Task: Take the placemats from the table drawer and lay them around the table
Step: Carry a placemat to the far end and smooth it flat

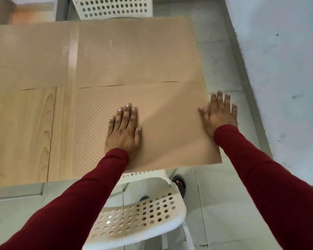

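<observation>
White chair [139,217] at 6 o'clock; near placemat [170,127] on the bench [20,134], left hand [124,130] flat on it, right hand [219,116] at its 3 o'clock edge, both grips released; two placemats [137,51] at 12 o'clock.

A home dining corner is showing: wooden table [22,134], placemats [134,56], white perforated chairs [139,221], tiled floor [217,204].

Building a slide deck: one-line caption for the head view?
Left hand presses a beige textured placemat flat on the wooden table; right hand at its right edge.
</observation>
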